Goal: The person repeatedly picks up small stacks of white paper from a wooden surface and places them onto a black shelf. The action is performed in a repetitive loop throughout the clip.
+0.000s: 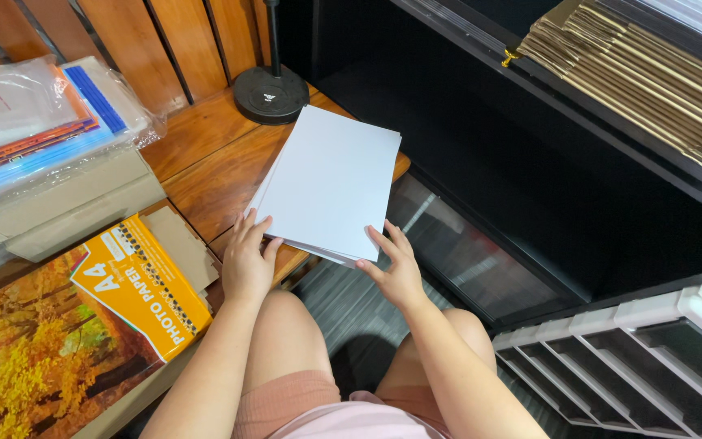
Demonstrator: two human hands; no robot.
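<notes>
A stack of white paper sheets lies on the corner of a wooden table, its near end sticking out past the table edge. My left hand rests at the stack's near left corner, fingertips touching its edge. My right hand is at the near right corner, fingers spread against the underside and edge of the sheets. Both hands steady the stack rather than lift it.
An orange photo-paper pack lies in an open cardboard box at left, with plastic-wrapped packs behind. A black round lamp base stands behind the sheets. Folded cardboard fills a black shelf; a white drawer unit sits at right.
</notes>
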